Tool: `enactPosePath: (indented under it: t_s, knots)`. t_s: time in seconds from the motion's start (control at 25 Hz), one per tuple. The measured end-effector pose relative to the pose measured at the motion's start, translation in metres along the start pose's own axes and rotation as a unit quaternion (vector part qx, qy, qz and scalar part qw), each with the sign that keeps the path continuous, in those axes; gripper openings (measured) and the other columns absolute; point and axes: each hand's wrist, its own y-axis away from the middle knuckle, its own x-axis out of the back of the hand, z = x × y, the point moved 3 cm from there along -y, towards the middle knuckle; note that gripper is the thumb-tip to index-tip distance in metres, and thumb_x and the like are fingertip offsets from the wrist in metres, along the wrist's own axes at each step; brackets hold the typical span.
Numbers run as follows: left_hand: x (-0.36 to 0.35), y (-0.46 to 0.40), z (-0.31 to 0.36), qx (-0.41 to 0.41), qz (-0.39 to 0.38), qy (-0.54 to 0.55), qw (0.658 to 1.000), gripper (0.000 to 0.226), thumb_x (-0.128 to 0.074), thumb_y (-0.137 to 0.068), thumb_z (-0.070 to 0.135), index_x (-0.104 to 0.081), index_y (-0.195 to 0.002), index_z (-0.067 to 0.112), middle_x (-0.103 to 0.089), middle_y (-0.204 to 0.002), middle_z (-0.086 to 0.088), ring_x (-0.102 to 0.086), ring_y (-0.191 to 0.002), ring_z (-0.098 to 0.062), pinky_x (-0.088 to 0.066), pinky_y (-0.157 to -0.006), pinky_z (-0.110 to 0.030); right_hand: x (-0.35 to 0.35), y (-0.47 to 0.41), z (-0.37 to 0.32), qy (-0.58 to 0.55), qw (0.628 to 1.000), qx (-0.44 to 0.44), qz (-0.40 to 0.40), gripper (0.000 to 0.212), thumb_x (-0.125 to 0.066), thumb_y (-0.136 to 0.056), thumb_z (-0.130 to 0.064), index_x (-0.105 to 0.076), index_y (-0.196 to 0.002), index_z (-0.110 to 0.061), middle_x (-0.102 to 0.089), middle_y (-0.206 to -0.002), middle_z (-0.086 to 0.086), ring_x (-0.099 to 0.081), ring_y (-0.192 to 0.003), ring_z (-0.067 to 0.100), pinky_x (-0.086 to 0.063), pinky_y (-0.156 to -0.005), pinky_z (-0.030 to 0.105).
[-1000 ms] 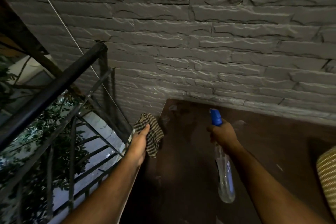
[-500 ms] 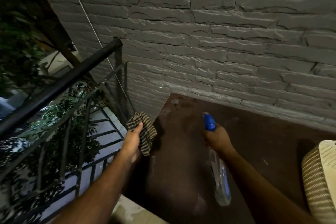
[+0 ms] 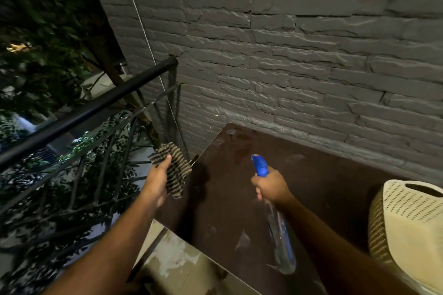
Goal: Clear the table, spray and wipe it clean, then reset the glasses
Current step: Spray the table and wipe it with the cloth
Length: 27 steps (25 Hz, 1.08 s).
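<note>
Nearest us, our right hand [image 3: 272, 185] is wrapped tight around the neck of the spray bottle [image 3: 279, 235], its blue nozzle aimed ahead over the table [image 3: 323, 189], which we judge puts us at the spraying step. Just off the table's left edge, our left hand [image 3: 157, 181] is closed on the striped cloth [image 3: 177, 170], kept clear of the mist, ready to wipe. A woven basket [image 3: 407, 223] sits at the table's right. Beyond the table stands the stone wall [image 3: 287, 43]. No glasses show.

Dim night scene, foliage [image 3: 43, 38] blurred (wide-angle bending at edges).
</note>
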Motion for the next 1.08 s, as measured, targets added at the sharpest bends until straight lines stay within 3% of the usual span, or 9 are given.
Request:
enactPosePath:
  t_s: [0.08, 0.32, 0.68, 0.88, 0.96, 1.08]
  knots:
    - [0.009, 0.013, 0.006, -0.01, 0.008, -0.004, 1.0, 0.032, -0.047, -0.101, 0.029, -0.063, -0.119, 0.009, -0.07, -0.11, -0.009, -0.071, -0.086, -0.016, -0.059, -0.069, -0.031, 0.01, 0.006, 0.005, 0.003, 1.0, -0.008, 0.02, 0.007, -0.061, -0.076, -0.007, -0.056, -0.081, -0.004, -0.055, -0.051, 0.007, -0.049, -0.035, 0.015, -0.041, -0.037, 0.021]
    - [0.036, 0.037, 0.011, -0.024, 0.027, 0.009, 0.999, 0.039, -0.048, -0.101, 0.028, -0.057, -0.13, 0.003, -0.064, -0.125, -0.018, -0.06, -0.116, -0.034, -0.056, -0.084, -0.039, -0.033, 0.047, 0.006, 0.072, 0.992, 0.038, -0.102, 0.007, -0.06, -0.071, -0.007, -0.056, -0.077, -0.009, -0.056, -0.05, 0.007, -0.051, -0.036, 0.018, -0.044, -0.044, 0.026]
    - [0.086, 0.06, 0.015, -0.017, 0.008, -0.001, 1.0, 0.042, -0.053, -0.098, 0.032, -0.058, -0.129, 0.004, -0.067, -0.121, -0.012, -0.064, -0.111, -0.027, -0.05, -0.098, -0.043, -0.103, 0.11, 0.018, 0.071, 0.984, 0.041, -0.156, 0.01, -0.058, -0.067, -0.01, -0.052, -0.075, -0.011, -0.051, -0.048, 0.005, -0.045, -0.035, 0.015, -0.041, -0.043, 0.023]
    - [0.114, 0.076, 0.01, -0.001, -0.002, -0.01, 1.0, 0.043, -0.054, -0.097, 0.032, -0.055, -0.131, 0.005, -0.067, -0.122, -0.013, -0.064, -0.111, -0.027, -0.051, -0.093, -0.041, -0.104, 0.144, 0.043, 0.052, 0.996, -0.002, -0.069, 0.01, -0.061, -0.07, -0.008, -0.053, -0.075, -0.011, -0.051, -0.046, 0.003, -0.045, -0.034, 0.016, -0.04, -0.041, 0.024]
    - [0.117, 0.085, 0.011, -0.001, -0.009, -0.012, 1.0, 0.04, -0.053, -0.098, 0.031, -0.057, -0.129, 0.006, -0.067, -0.12, -0.011, -0.065, -0.109, -0.026, -0.052, -0.09, -0.038, -0.093, 0.155, 0.059, 0.072, 0.997, -0.025, -0.023, 0.012, -0.063, -0.066, -0.015, -0.055, -0.074, -0.012, -0.055, -0.045, 0.002, -0.05, -0.037, 0.018, -0.044, -0.044, 0.029]
    - [0.117, 0.094, 0.011, 0.002, -0.019, -0.016, 1.0, 0.038, -0.053, -0.098, 0.031, -0.059, -0.127, 0.008, -0.069, -0.117, -0.01, -0.066, -0.107, -0.025, -0.052, -0.091, -0.039, -0.081, 0.17, 0.081, 0.089, 0.995, -0.046, -0.009, 0.036, -0.062, -0.053, -0.03, -0.064, -0.083, -0.01, -0.06, -0.052, 0.002, -0.055, -0.043, 0.019, -0.048, -0.049, 0.036]
